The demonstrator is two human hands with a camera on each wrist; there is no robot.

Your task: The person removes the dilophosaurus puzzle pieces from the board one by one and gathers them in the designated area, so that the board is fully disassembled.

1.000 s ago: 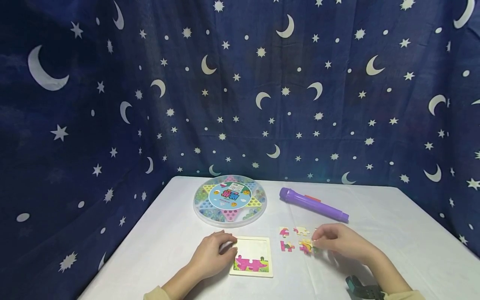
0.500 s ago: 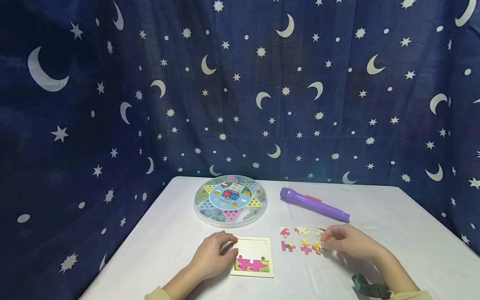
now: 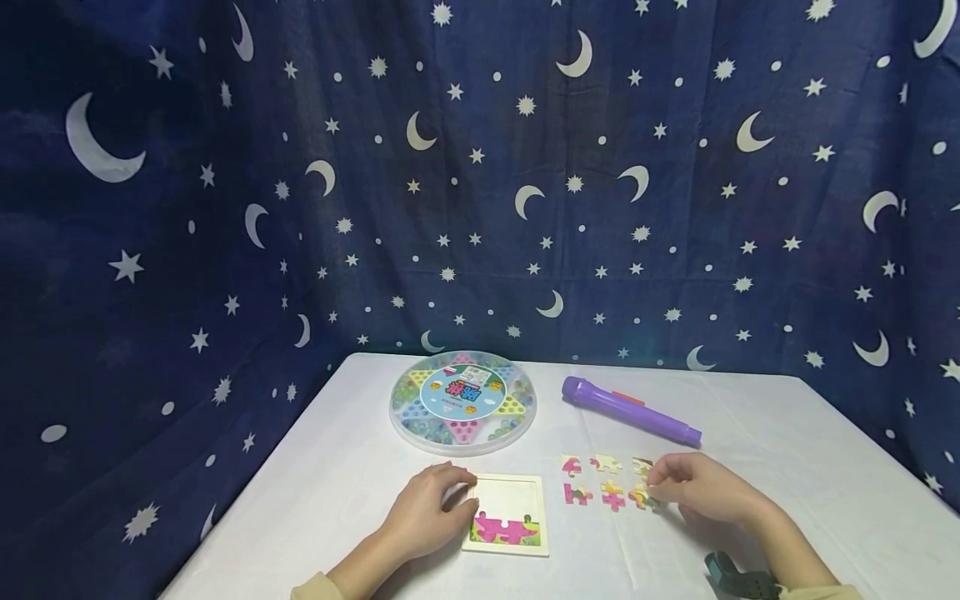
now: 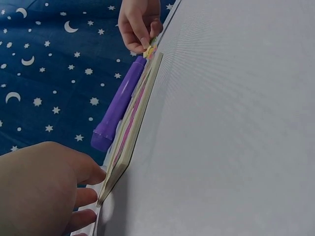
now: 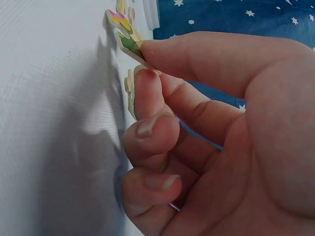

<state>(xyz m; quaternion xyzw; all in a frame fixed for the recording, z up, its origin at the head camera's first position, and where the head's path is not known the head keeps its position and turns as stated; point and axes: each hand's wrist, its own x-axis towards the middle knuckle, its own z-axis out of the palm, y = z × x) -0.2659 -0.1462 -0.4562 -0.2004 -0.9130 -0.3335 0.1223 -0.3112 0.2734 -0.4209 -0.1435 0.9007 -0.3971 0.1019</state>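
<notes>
In the head view, we see the left hand [image 3: 429,510], fingers relaxed, touching the left edge of the puzzle tray [image 3: 507,493]. Right of the tray, the right hand [image 3: 701,485] pinches a puzzle piece [image 3: 638,497] beside five loose pieces [image 3: 612,497]. From the left wrist, we find a purple rod [image 4: 122,98] beyond the tray. From the right wrist, we see thumb and forefinger gripping the tilted piece.

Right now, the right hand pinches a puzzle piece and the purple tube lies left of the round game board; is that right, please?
Not quite: the purple tube lies to the right of the round game board, as the head view shows; the right hand does pinch a puzzle piece.
</notes>
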